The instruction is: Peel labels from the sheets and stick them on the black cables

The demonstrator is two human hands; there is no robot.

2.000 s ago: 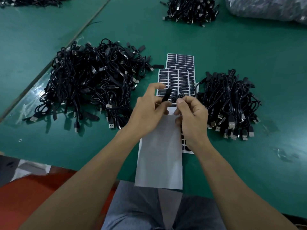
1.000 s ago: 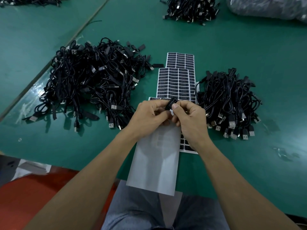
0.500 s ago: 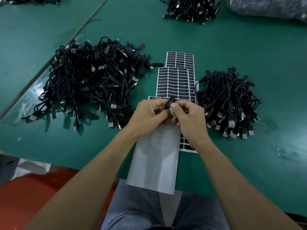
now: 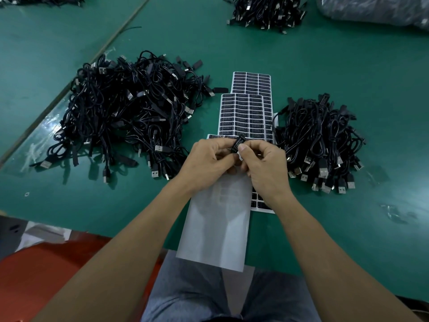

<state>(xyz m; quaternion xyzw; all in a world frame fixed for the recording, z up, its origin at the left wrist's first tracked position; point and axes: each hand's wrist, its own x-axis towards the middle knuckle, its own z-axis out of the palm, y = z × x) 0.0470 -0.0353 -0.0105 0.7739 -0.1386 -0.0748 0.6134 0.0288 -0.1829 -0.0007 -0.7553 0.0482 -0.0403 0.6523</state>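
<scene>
The big pile (image 4: 120, 112) at 10 o'clock looks unlabelled, so most of the work is probably left. The left hand (image 4: 209, 159) and right hand (image 4: 267, 168) both pinch one cable end (image 4: 238, 145) at centre, its label showing. Its long axis runs from 7 to 1 o'clock, tip toward 1. The smaller pile (image 4: 318, 140) at 3 o'clock seems done.

From my end I count four heaps of tangled black USB cables (image 4: 120, 112), at least two white sheets of black labels (image 4: 246, 112), and one bare white backing sheet (image 4: 216, 233).
</scene>
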